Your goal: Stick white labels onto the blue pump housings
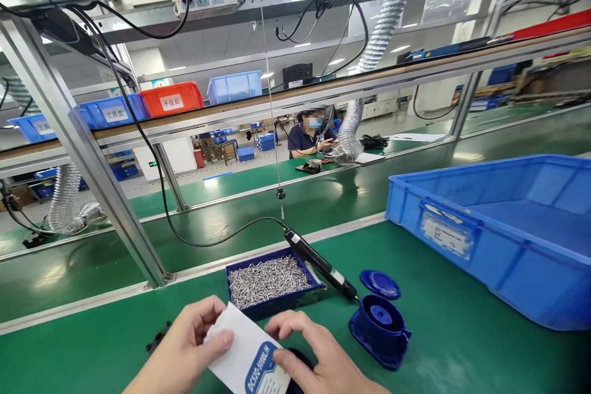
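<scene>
My left hand [187,345] pinches the upper left of a white printed card [235,345], thumb on its face. Blue print on the card reads "DC520-5000L/H". From the right, my right hand [318,354] grips the card's edge, its thumb on the front and its fingers curled behind. Partly hidden under that hand is a dark blue part [301,358]. Just beyond the hands stands a dark blue tray [277,308] full of small metal screws [270,280]. A dark blue round housing [381,326] sits to the right, with a matching disc-shaped piece [380,284] behind it.
A black electric screwdriver [321,263] hangs on a cord, tip down beside the housing. A large blue bin [489,246] fills the right side. Small black parts [157,337] lie left. Metal framing [92,135] crosses the view; a co-worker [310,135] sits beyond.
</scene>
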Demonstrator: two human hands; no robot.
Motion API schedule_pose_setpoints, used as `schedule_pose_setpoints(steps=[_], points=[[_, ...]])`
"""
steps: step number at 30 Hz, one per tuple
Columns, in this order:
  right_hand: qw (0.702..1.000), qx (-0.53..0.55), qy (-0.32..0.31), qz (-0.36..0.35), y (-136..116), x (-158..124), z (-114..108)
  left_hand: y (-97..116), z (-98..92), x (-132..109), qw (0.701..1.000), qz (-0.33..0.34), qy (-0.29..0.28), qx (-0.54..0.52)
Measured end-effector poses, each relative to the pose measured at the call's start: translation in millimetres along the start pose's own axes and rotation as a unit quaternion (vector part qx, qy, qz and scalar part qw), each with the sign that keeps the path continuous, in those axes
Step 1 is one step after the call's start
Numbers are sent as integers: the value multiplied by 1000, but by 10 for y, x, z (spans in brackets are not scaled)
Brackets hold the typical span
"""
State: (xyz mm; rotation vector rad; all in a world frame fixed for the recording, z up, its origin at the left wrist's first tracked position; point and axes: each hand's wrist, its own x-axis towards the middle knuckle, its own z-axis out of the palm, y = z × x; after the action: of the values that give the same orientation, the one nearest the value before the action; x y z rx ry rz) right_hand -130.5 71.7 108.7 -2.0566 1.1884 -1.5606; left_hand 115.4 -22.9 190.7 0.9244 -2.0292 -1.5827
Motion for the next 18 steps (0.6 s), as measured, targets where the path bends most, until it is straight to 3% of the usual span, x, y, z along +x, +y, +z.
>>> schedule_pose_setpoints(steps=[5, 12, 14, 18], points=[[997, 10, -18, -73, 26, 63, 26, -51, 328, -1, 993, -43, 72, -78], [959, -153, 6, -240, 92, 43, 46, -294, 390, 83, 978, -33, 69, -195], [951, -173, 24, -255, 73, 47, 57, -328, 399, 97, 974, -33, 75, -213], [963, -157, 23, -216, 35, 57, 78, -335, 444, 90, 965, -48, 78, -247]])
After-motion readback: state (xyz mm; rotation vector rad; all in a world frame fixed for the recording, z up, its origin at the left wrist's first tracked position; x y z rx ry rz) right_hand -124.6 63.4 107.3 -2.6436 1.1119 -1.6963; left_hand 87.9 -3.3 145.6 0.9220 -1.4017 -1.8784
